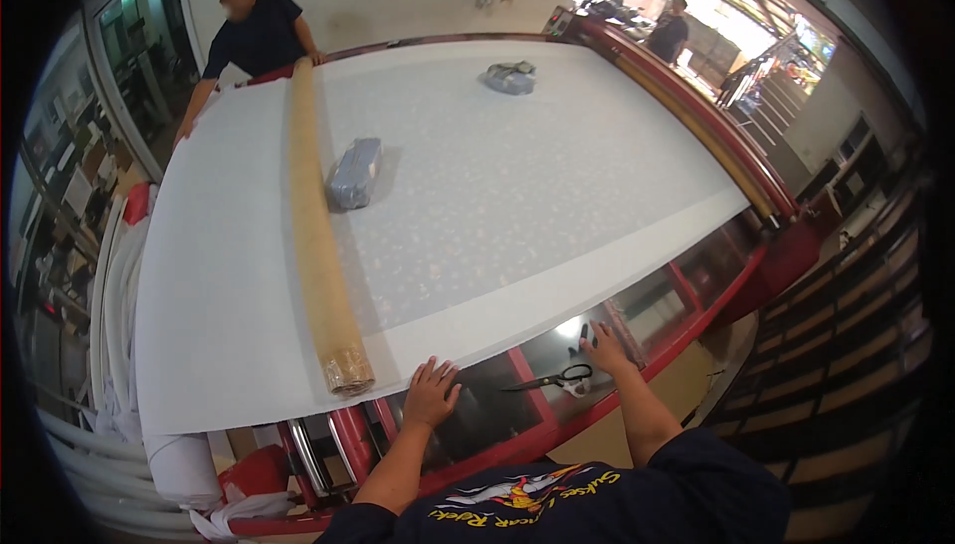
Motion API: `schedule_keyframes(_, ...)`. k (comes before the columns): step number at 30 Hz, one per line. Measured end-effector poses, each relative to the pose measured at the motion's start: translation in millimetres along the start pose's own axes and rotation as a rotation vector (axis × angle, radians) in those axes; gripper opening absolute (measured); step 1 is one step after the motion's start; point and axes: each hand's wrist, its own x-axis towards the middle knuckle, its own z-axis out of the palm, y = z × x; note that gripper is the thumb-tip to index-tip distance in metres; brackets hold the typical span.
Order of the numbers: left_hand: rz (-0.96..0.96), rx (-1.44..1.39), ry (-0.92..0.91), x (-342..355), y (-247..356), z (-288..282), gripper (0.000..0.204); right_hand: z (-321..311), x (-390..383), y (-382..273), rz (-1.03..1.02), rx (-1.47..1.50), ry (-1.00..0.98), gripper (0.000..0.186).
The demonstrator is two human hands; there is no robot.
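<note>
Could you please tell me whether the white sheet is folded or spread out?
Spread out: the white sheet lies flat across the table beneath the brown roll, the sheet's near edge by the left hand.

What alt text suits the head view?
A person's left hand rests at the near edge of a white sheet; the right hand is near dark scissors. A tan roll lies across the sheet; two wrapped bundles sit to its right, and another person stands beyond.

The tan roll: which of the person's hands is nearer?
Left. The left hand is just right of the tan roll at its near end; the right hand is farther right, by the scissors.
</note>
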Motion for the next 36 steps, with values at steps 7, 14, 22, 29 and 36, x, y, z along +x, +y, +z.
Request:
schedule_keyframes(7,0.026,-0.004,-0.010,-4,-3,5,0.043,68,-130,30,0.247,0.065,0.068,0.096)
schedule_keyframes(14,0.058,0.041,-0.092,-15,-14,6,0.052,81,-178,-11,0.146,-0.082,-0.095,0.113)
schedule_keyframes(22,-0.106,-0.036,-0.111,-90,-24,-24,0.061,90,-173,-25,0.225,-0.192,-0.142,0.128)
schedule_keyframes(29,-0.145,0.011,-0.103,-143,-17,-34,0.057,121,-156,14,0.195,-0.143,-0.132,0.139)
schedule_keyframes(36,-0.155,0.007,-0.007,-145,-10,-37,0.053,107,-165,4,0.180,0.079,-0.108,0.139)
